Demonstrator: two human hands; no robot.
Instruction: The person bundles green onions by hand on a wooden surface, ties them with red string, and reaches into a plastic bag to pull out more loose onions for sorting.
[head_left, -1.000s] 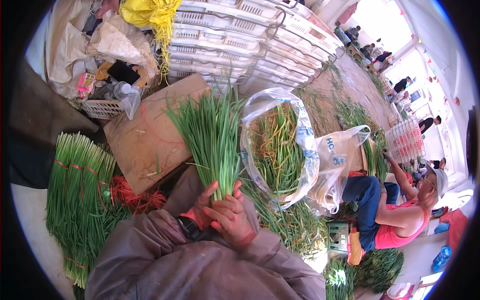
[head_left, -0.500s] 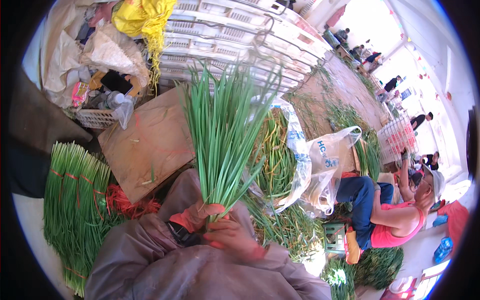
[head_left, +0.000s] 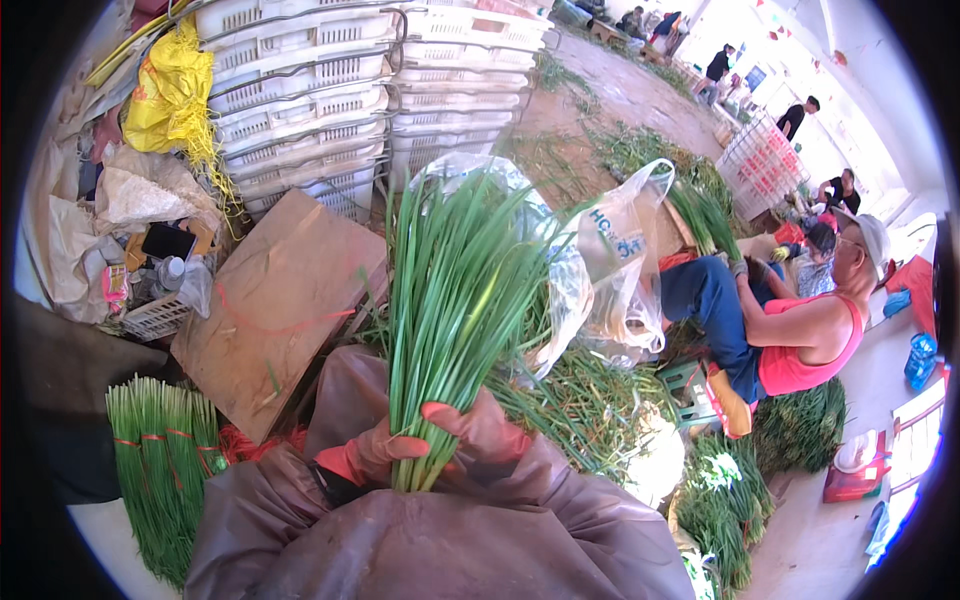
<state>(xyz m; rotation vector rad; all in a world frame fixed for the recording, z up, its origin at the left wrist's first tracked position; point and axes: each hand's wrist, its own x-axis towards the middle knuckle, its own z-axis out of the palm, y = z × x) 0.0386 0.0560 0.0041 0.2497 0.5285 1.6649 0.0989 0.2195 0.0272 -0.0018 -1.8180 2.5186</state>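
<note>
Upright in front of my lap stands a loose bunch of garlic chives (head_left: pixel 455 300), its long flat green leaves fanning out at the top and its paler ends near my body. My left hand (head_left: pixel 372 453), in a reddish glove, is closed round the lower stems from the left. From the right, my right hand (head_left: pixel 488 428), gloved alike, grips the same stems with its thumb across the front. Tied bundles of garlic chives (head_left: pixel 165 470) with red bands lie to my left, beside red strings (head_left: pixel 245 445).
A wooden board (head_left: pixel 280 290) lies ahead-left, before stacked white crates (head_left: pixel 300 100). Clear plastic bags (head_left: pixel 610 260) and loose leaf scraps (head_left: pixel 590 410) are at my right. Farther right sits a co-worker (head_left: pixel 810 340) in a pink top. A basket (head_left: pixel 155 318) holds a phone and bottle.
My view has shifted, so the crates and board show farther left. My right hand, blurred below the left before, now grips the stems from the right. The leaves have swung slightly.
</note>
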